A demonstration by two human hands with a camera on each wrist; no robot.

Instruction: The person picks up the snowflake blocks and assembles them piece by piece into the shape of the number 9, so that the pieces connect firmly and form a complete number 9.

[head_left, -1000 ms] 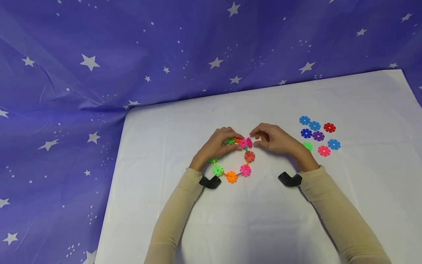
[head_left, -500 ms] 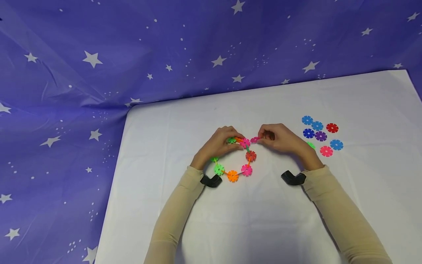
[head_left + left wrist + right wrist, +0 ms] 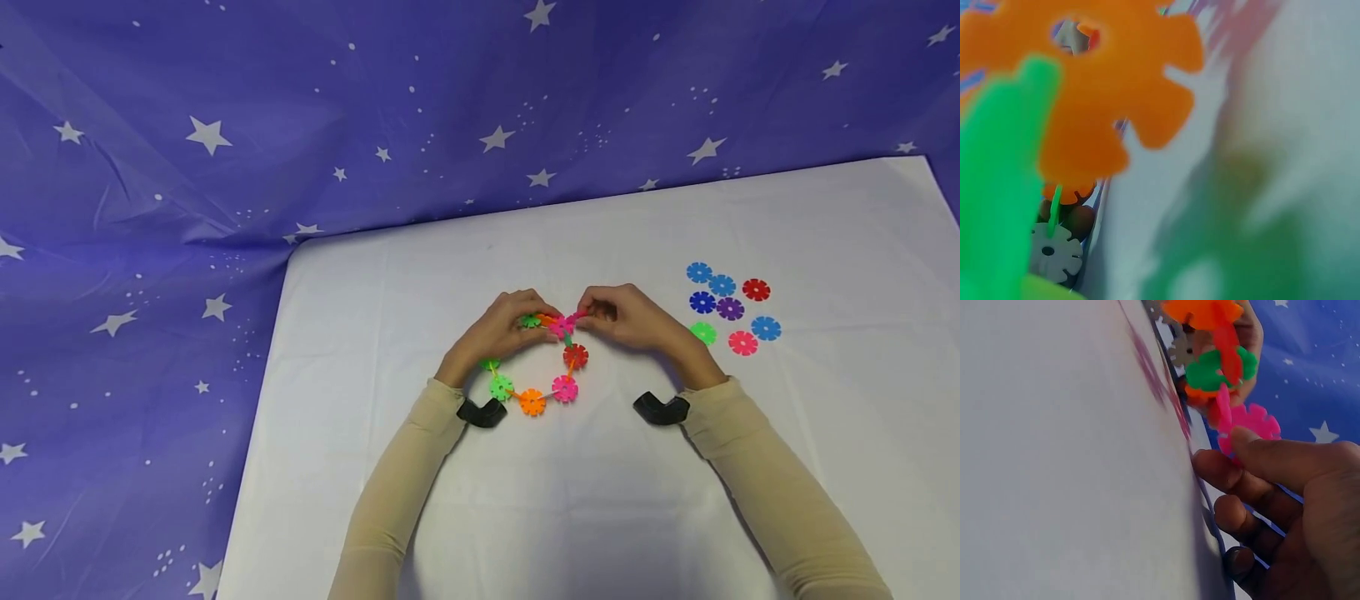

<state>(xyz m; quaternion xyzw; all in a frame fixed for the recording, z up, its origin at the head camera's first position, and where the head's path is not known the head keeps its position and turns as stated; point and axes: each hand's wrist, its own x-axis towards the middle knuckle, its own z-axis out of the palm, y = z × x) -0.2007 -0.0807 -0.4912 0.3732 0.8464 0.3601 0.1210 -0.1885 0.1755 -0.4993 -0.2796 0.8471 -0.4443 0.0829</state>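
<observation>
A ring-like chain of slotted plastic discs lies on the white table, with a red disc (image 3: pixel 575 357), an orange disc (image 3: pixel 532 402) and a green disc (image 3: pixel 500 387) among them. At its far side my left hand (image 3: pixel 501 329) grips the chain near a pink disc (image 3: pixel 561 327). Thumb and index finger of my right hand (image 3: pixel 626 317) pinch another pink disc (image 3: pixel 1259 422), which meets the chain's pink one; whether their slots interlock I cannot tell. Close to the left wrist camera, an orange disc (image 3: pixel 1116 100) and a blurred green one (image 3: pixel 997 187) fill much of the view.
Loose discs lie to the right of my right hand: a red disc (image 3: pixel 756 290), a purple disc (image 3: pixel 730 309), a light green disc (image 3: pixel 703 333), a pink-red disc (image 3: pixel 742 342) and several blue ones. A starry purple cloth (image 3: pixel 375 125) hangs behind the table (image 3: pixel 525 517).
My right hand's fingers, apart at first, now pinch the pink disc. Its hand moved slightly right, then back left towards the chain. The left hand keeps its grip, nearly still.
</observation>
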